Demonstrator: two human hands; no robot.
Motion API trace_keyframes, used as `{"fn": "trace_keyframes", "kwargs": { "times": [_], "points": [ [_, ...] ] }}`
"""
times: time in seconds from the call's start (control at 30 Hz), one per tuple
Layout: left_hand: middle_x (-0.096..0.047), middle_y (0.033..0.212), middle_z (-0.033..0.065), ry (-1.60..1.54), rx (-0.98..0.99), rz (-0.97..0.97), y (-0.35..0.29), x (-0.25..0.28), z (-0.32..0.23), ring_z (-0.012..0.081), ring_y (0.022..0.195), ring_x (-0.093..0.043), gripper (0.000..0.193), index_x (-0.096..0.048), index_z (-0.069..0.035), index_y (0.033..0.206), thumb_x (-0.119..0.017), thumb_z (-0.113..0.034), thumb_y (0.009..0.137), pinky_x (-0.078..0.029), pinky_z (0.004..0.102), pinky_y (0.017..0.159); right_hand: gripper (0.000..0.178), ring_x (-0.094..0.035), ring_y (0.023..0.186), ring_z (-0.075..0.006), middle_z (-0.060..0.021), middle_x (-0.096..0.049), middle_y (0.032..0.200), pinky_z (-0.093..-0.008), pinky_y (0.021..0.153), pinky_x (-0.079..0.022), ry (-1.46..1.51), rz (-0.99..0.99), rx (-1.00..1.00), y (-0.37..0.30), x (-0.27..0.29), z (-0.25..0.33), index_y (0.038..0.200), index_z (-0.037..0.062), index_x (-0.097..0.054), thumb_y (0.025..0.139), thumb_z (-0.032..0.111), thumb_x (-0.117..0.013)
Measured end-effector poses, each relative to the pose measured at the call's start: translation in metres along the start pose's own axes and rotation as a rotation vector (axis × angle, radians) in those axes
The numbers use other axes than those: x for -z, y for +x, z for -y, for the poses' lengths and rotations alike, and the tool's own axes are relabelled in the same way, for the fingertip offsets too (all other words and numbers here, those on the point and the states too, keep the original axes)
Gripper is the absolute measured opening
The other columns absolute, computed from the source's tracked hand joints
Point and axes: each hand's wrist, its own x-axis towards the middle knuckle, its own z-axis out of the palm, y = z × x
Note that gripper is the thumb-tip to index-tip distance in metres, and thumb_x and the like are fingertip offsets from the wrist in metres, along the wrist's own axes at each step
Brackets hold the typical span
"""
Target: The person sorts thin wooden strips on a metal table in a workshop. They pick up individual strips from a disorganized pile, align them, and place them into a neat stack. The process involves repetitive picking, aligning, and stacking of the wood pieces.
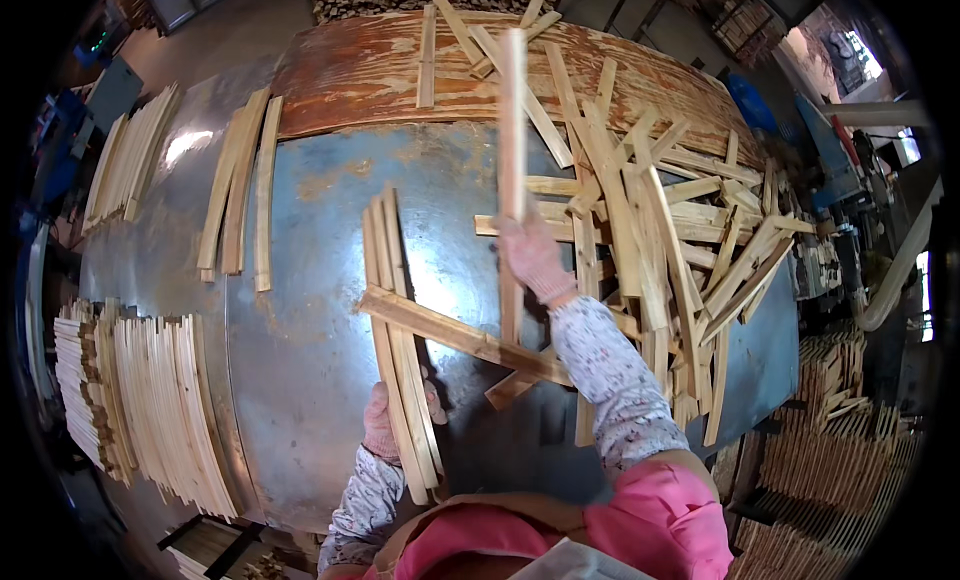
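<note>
My left hand [381, 426], in a pink glove, is wrapped round a small bundle of wooden strips [400, 365] near the table's front edge. The strips stand side by side and point away from me. My gloved right hand [535, 256] is closed round a single wooden strip [512, 120], held lengthwise over the middle of the table and slightly blurred. Another strip with a darker edge [455, 332] slants across the bundle toward my right forearm. Right of my right hand is a jumbled heap of wooden strips [650, 230], crossing at many angles.
Left of centre on the metal table [310, 380] lie a few strips [236, 190] and, farther left, another row [135, 155]. Neat stacks of strips [165, 410] fill the near left. A worn wooden board [350, 65] covers the far side. Stacked wood [830, 480] stands at the right.
</note>
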Motion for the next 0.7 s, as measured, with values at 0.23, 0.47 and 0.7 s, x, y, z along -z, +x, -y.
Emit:
{"fn": "trace_keyframes", "kwargs": {
  "times": [0.23, 0.47, 0.7],
  "points": [
    [-0.068, 0.105, 0.0149, 0.321, -0.289, -0.321, -0.042, -0.018, -0.055, 0.0289, 0.079, -0.065, 0.079, -0.056, -0.001, 0.145, -0.063, -0.066, 0.100, -0.055, 0.0467, 0.074, 0.018, -0.075, 0.096, -0.0403, -0.0294, -0.072, 0.106, -0.0487, 0.085, -0.063, -0.963, -0.084, 0.343, 0.128, 0.038, -0.044, 0.115, -0.0017, -0.066, 0.101, 0.007, -0.059],
    [-0.070, 0.117, 0.0207, 0.189, -0.343, -0.059, 0.052, -0.075, -0.043, 0.0337, 0.099, -0.073, 0.087, -0.050, 0.002, 0.150, -0.070, -0.064, 0.096, -0.061, 0.0484, 0.090, 0.023, -0.076, 0.094, -0.0378, -0.0175, -0.074, 0.099, -0.0502, 0.089, -0.063, -0.312, 0.049, 0.209, 0.118, -0.005, 0.002, 0.109, 0.0018, -0.066, 0.109, 0.021, -0.053],
    [-0.061, 0.146, 0.0243, 0.076, -0.252, -0.092, 0.117, -0.035, -0.018, 0.0423, 0.117, -0.070, 0.086, -0.039, 0.005, 0.159, -0.075, -0.042, 0.097, -0.062, 0.0563, 0.099, 0.056, -0.065, 0.132, -0.0398, -0.0294, -0.065, 0.139, -0.0492, 0.114, -0.052, -0.513, -0.065, 0.561, 0.135, -0.042, -0.022, 0.147, -0.0015, -0.056, 0.104, 0.034, -0.063]
  ]
}}
